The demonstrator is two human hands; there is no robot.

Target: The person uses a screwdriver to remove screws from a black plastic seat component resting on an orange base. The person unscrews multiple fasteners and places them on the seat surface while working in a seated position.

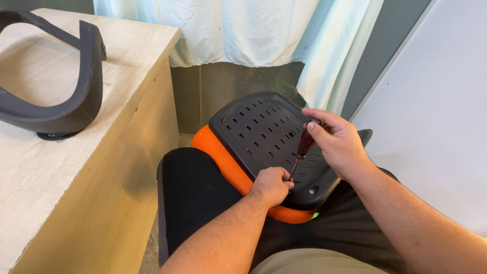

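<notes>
An upturned chair seat (256,134) rests across my lap, its black slotted plastic underside up and an orange mesh cushion (223,162) along its edge. My right hand (337,144) grips a screwdriver (304,147) with a dark red handle, tilted, its tip down on the black panel. My left hand (271,185) is closed around the lower shaft near the tip, resting on the panel's near edge. The screw under the tip is hidden by my fingers.
A pale wooden table (61,167) stands at the left, with a curved black plastic chair frame (76,101) on top. A light curtain (264,30) hangs behind, and a white panel (436,127) rises on the right. A screw hole (314,190) shows on the panel's near corner.
</notes>
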